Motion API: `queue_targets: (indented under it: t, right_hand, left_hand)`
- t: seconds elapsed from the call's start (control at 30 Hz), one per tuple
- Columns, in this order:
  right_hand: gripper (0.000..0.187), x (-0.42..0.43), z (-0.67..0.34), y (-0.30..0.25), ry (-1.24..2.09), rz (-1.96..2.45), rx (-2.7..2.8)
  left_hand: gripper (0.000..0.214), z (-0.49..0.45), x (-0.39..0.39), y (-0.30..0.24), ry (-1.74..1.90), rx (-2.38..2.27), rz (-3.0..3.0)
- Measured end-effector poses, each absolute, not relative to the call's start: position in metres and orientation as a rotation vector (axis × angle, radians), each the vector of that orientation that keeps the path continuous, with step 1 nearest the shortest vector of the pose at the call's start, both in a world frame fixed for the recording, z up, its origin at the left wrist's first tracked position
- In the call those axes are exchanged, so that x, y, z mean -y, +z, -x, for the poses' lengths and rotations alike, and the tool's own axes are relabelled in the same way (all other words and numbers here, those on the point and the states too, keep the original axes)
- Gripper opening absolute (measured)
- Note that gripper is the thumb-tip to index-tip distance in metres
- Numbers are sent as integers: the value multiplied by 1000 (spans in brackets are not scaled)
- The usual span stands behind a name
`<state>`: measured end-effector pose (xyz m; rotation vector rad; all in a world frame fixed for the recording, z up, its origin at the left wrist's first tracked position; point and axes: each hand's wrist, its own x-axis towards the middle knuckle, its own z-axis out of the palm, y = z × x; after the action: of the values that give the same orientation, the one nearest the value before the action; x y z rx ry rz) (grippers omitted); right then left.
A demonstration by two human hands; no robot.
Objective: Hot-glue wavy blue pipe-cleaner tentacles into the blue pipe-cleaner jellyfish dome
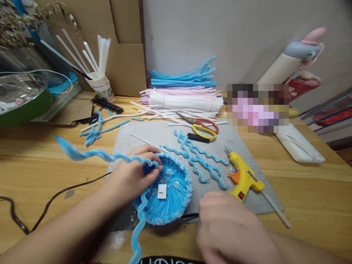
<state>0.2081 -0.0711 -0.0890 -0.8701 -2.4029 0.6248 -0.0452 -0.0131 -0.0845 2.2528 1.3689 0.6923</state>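
A blue bowl-shaped piece (180, 198) made of pipe cleaners lies hollow side up, with a fluffy rim and a small white block (162, 191) inside. My left hand (134, 174) reaches over its left rim, thumb and fingers pinched on the inner end of a wavy blue pipe cleaner (101, 156). That strand runs out leftward over the hand to a thicker pointed tip. A second wavy strand (141, 216) hangs from the bowl's near left edge. My right hand (228, 223), slightly blurred, is closed to the bowl's right; its fingertips are hidden.
A yellow glue gun (244, 179) lies on the grey cutting mat (132, 132), beside several wavy blue strands (198, 154). Scissors (205, 128) rest farther back. Pipe cleaner bundles (184, 101) line the wall. A cup of glue sticks (100, 86) stands back left. A black cable (57, 190) crosses the table.
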Motion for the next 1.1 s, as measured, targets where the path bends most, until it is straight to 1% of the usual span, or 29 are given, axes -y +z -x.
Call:
queue_targets:
  t: [0.07, 0.1, 0.17, 0.27, 0.47, 0.67, 0.83, 1.1]
  right_hand:
    - [25, 64, -199, -78, 634, 852, 2267]
    - [26, 60, -195, -75, 655, 869, 2183]
    - [24, 54, -188, -78, 739, 971, 2060]
    - [21, 50, -184, -91, 875, 1090, 2028]
    - [21, 50, -184, -99, 1027, 1123, 1984]
    - [21, 47, -184, -98, 1052, 1146, 1954]
    - [21, 48, -184, -98, 1068, 1130, 1959]
    - [21, 48, -184, -99, 1074, 1129, 1945]
  left_hand:
    - [10, 45, 13, -84, 691, -1367, -2255]
    - [10, 46, 13, -84, 692, -1369, -2252]
    - [9, 46, 13, -85, 689, -1376, -2243]
    - [8, 46, 13, -86, 698, -1389, -2238]
    - [8, 47, 13, -84, 687, -1374, -2202]
    - [14, 55, 10, -69, 680, -1295, -2093]
    - [14, 66, 6, -65, 591, -1253, -2020]
    - [28, 79, 3, -59, 450, -1192, -1990]
